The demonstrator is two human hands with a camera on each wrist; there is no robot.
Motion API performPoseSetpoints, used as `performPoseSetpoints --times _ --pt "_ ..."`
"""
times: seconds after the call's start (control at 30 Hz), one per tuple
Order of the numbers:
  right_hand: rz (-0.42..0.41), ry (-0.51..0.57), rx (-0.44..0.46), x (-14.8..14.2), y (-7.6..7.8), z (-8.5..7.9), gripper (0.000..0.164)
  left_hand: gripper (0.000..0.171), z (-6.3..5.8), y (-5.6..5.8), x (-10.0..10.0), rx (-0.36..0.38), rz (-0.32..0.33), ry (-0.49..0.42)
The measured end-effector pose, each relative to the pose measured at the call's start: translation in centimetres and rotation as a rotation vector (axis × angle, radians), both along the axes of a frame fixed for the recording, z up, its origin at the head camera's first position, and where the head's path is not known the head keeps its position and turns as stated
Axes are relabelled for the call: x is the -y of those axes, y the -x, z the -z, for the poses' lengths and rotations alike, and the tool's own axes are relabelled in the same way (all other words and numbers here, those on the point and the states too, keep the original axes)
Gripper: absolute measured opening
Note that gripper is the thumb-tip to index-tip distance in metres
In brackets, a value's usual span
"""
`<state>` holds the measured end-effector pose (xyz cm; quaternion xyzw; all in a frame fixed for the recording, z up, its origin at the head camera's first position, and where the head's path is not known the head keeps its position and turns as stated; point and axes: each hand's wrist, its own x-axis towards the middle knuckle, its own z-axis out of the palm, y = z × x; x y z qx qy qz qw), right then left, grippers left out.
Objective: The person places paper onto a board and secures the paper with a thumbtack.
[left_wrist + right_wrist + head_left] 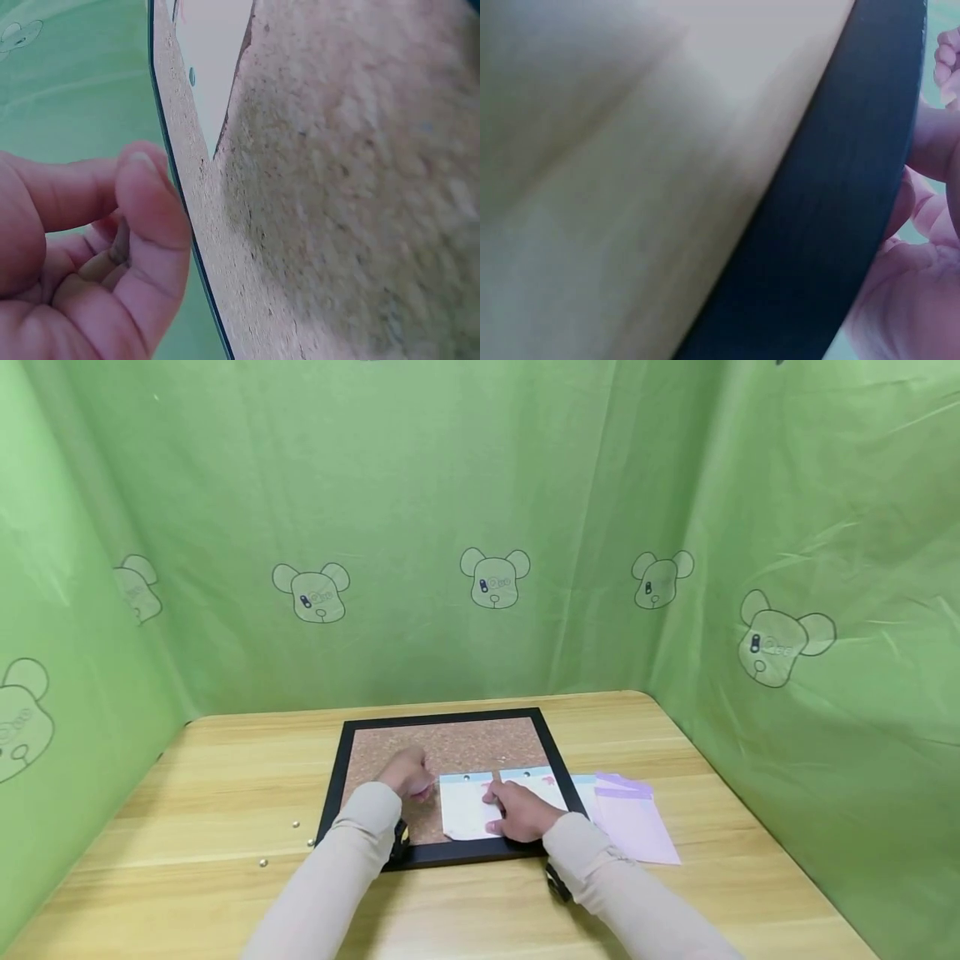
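In the head view, a person's two hands work over one black-framed cork board (457, 743) on a wooden counter (225, 752). White paper (465, 810) with a blue band lies on the cork, two metallic pins (467, 777) in the band; the right hand (522, 810), index finger outstretched, presses it and hides whether it is one sheet or two. The left hand (408, 768) is beside it, fingers curled. Three loose pins (263, 862) sit left of the board; overlapping purple-banded sheets (637, 831), their count unclear, lie right. The left wrist view shows the left hand's thumb and finger together, anything between them indiscernible, and one pin in the paper. In the right wrist view, the frame (832, 187) partly hides the right hand.
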<state>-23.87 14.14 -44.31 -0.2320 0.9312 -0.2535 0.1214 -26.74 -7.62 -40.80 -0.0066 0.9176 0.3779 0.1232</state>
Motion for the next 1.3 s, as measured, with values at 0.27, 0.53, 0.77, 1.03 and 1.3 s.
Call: performPoseSetpoints --times 0.27,0.53,0.77,1.03,1.3 --pt "-0.006 -0.015 -0.001 -0.1 0.2 0.2 0.034 0.013 -0.1 -1.7 1.3 -0.004 -0.014 -0.035" --pt "0.000 -0.014 0.014 -0.1 0.1 0.1 0.034 0.016 -0.2 -4.4 3.1 -0.060 -0.029 -0.027" --pt "0.009 -0.016 0.011 -0.1 -0.3 -0.1 0.033 0.016 -0.7 -7.6 5.4 -0.143 0.018 0.137" --pt "0.002 -0.016 0.007 0.1 -0.6 -0.2 0.031 0.024 -0.3 -10.9 7.6 -0.112 0.071 0.296" --pt "0.004 -0.007 0.022 0.0 -0.4 -0.3 0.033 0.037 0.5 -12.9 8.4 -0.068 0.097 0.258"
